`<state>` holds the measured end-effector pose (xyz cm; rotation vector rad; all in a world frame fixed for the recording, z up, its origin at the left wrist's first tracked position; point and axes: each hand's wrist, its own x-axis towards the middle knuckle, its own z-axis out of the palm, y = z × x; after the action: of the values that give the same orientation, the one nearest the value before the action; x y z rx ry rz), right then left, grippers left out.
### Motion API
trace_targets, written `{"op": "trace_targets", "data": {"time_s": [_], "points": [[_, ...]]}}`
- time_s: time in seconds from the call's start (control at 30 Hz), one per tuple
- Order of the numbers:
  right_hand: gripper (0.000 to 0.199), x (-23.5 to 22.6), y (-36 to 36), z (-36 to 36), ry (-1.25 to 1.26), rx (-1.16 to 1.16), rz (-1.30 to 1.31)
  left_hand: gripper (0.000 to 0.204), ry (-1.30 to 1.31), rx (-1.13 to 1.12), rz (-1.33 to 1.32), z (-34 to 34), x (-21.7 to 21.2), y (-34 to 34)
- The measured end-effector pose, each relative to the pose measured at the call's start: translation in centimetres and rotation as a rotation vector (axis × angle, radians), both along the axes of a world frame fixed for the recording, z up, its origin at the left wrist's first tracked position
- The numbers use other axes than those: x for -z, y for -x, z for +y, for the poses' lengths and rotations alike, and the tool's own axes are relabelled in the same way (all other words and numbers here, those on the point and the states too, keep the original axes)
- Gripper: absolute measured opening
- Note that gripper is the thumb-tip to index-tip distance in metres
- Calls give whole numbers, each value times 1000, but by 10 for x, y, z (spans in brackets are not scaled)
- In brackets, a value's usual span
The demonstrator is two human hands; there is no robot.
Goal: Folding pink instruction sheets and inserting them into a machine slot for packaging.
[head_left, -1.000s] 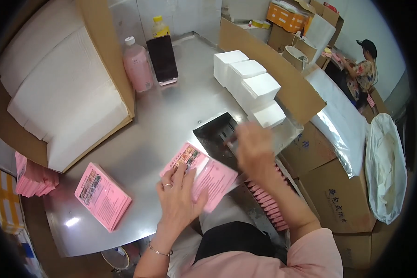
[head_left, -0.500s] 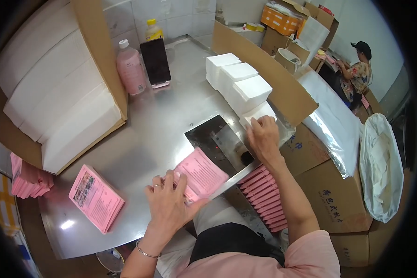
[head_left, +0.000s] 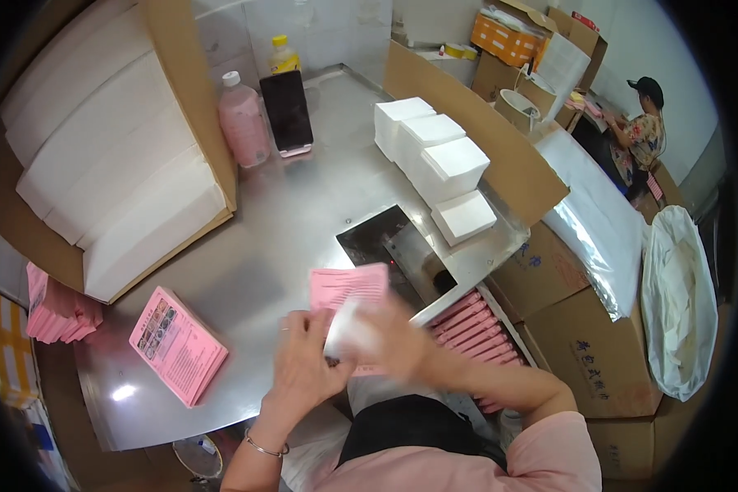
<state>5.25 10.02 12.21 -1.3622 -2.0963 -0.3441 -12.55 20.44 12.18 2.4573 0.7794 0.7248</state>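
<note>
Two bare hands meet over one pink bag (head_left: 351, 281), which lies near the counter's edge, just before the person's lap. Taking that bag as the middle of a clock face, with twelve pointing away from the person, the left hand (head_left: 302, 354) comes in from eight, its fingers bent and apparently gripping the bag's left side, the thumb set apart from them. The right hand (head_left: 402, 340) comes in from four, smeared by motion; its fingers seem to be pinching a white wad (head_left: 346, 326), though the blur hides their exact hold. The wad is curved and overlaps the bag; whether its end is inside the bag or only in front of it cannot be told. The step in hand looks like the filling of this bag. That move would call for a steady left hold on the bag and a straight push from the right, so that the wad does not fold or catch. Around them on the counter (head_left: 262, 262), a pink stack (head_left: 180, 346) lies at nine, a dark opening (head_left: 369, 238) is sunk at one, and white stacks (head_left: 459, 164) stand beyond it. Below the edge, at three, runs a row of pink packs (head_left: 470, 325).
</note>
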Motion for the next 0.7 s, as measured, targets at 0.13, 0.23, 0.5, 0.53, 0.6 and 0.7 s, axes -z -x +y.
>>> {"op": "trace_targets", "data": {"time_s": [0.13,0.23,0.5,0.53,0.6,0.7], "points": [[30,29,2,40,53,59,13,72,-183,10,40,-9,-5,-10],[20,21,-6,83,194,217,-149,78,-42,-82,54,-12,-10,-19],[15,36,-72,58,690,592,131,31,5,79,-40,-3,5,46],[15,28,-72,52,703,570,-2,23,-153,-35,-74,5,1,54],[15,-4,-73,40,93,649,19,18,-336,-362,-68,20,-1,96],[20,1,-123,38,-68,851,-102,32,-411,-673,136,40,-18,163]]}}
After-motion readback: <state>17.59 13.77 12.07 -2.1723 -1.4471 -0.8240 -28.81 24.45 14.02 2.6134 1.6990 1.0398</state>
